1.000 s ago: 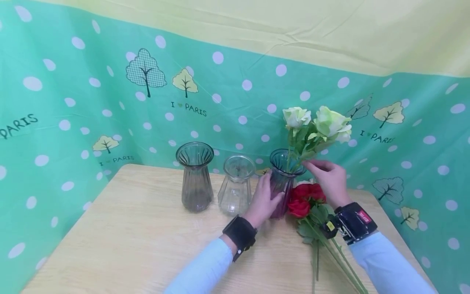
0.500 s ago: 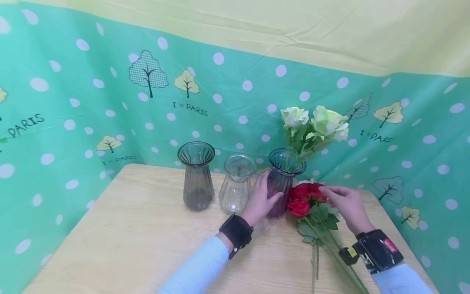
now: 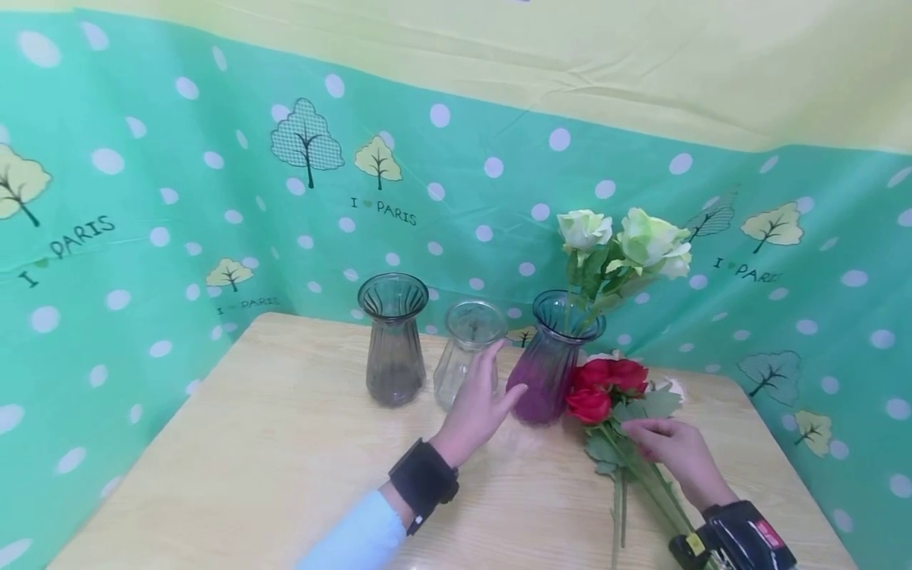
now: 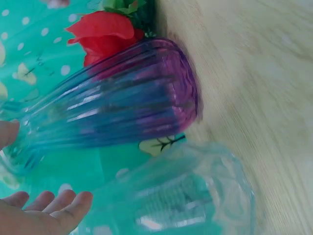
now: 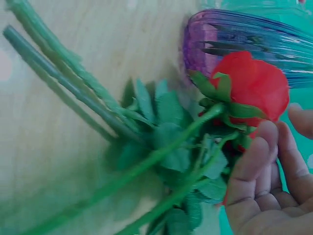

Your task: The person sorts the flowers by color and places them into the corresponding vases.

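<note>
My left hand is spread, thumb apart from the fingers, in front of the clear glass vase. Just right of it stands the purple-blue glass vase; a gap shows between that vase and the hand's thumb in the head view. White-green roses stand in the purple-blue vase and lean right. My right hand, fingers loosely bent and holding nothing, is over the leaves of the red roses lying on the table. In the right wrist view its fingertips are close beside a red rose; whether they touch is unclear.
A grey glass vase stands at the left of the row on the wooden table. Long green stems run toward the table's front right. A pale bloom lies behind the red roses. A green polka-dot cloth hangs behind.
My right hand has let go of the white-green roses and moved down to the red ones. My left hand has come off the purple-blue vase and moved slightly left.
</note>
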Tool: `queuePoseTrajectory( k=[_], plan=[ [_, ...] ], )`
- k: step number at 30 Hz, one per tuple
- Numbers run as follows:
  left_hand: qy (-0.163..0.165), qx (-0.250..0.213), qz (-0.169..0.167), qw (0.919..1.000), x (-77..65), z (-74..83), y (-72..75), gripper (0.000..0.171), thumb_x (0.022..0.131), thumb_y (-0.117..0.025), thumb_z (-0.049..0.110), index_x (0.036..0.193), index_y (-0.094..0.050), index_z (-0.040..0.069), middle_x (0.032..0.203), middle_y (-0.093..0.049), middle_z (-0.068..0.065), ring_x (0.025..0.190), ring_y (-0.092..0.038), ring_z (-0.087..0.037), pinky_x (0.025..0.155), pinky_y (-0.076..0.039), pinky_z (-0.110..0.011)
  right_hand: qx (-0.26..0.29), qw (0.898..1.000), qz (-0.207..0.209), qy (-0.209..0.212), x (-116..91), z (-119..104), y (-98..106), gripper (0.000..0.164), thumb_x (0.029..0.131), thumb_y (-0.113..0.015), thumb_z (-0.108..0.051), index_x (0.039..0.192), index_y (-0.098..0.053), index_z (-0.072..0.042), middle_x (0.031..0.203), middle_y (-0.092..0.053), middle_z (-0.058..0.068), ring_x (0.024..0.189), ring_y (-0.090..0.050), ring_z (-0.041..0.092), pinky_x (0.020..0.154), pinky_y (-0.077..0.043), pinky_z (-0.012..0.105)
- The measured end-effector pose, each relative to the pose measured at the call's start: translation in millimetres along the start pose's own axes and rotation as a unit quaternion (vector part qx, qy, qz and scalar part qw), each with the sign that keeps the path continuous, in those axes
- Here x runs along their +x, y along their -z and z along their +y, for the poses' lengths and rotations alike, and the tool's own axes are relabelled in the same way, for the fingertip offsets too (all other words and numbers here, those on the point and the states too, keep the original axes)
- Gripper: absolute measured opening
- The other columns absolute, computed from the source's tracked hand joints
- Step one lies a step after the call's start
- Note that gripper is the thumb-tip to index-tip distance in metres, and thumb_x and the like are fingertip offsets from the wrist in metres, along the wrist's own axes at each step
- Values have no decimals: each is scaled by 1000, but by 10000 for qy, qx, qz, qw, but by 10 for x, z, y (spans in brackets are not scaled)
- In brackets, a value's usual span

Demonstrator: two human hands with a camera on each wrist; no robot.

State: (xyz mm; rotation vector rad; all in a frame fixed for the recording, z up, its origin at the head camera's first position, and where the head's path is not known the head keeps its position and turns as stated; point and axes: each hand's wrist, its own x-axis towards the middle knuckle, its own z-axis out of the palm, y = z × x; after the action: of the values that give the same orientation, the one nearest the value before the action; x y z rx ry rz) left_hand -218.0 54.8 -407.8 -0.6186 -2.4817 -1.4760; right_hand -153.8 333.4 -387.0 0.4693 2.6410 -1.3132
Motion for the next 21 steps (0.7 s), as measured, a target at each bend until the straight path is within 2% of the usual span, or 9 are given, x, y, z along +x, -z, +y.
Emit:
queuePoseTrajectory(
  k=[4, 9, 14, 18, 21],
  plan=[
    [112, -93, 117, 9998, -111, -23, 154, 67, 90, -62, 31, 143, -29, 9, 139, -42, -15, 125, -46, -30, 103, -45, -44, -150, 9997, -146, -129, -31, 87, -27, 53, 89, -60, -40, 119, -59, 3, 110, -66, 16, 86, -63, 16, 78, -55, 36],
    [154, -32, 497, 9986, -178, -116, 297, 63, 88, -65, 28, 139, -35, 8, 132, -47, -15, 119, -50, -32, 99, -48, -44, -444, 9989, -40, -123, -41, 185, -64, 50, 87, -63, -41, 115, -62, -1, 111, -67, 15, 88, -63, 17, 73, -54, 32],
    [212, 102, 911, 9956, -151, -255, 370, 64, 86, -66, 26, 137, -36, 2, 131, -46, -18, 119, -50, -32, 99, -47, -44, -1130, 9930, 265, 235, -36, 226, -115, 37, 86, -64, -31, 107, -66, 1, 103, -68, 17, 85, -63, 20, 65, -52, 28],
    [397, 80, 951, 9946, -111, -323, 402, 71, 85, -68, 30, 138, -33, 0, 135, -42, -19, 123, -46, -33, 103, -44, -47, -1697, 9829, 413, 589, -29, 230, -187, 27, 85, -64, -18, 101, -67, 4, 95, -69, 18, 82, -64, 24, 64, -54, 32],
    [504, 24, 927, 9944, -70, -349, 415, 74, 84, -69, 30, 140, -31, 0, 138, -39, -21, 126, -43, -35, 105, -41, -50, -1931, 9780, 455, 653, -18, 226, -242, 26, 84, -64, -14, 101, -66, 6, 90, -69, 15, 79, -64, 22, 63, -54, 33]
  ],
)
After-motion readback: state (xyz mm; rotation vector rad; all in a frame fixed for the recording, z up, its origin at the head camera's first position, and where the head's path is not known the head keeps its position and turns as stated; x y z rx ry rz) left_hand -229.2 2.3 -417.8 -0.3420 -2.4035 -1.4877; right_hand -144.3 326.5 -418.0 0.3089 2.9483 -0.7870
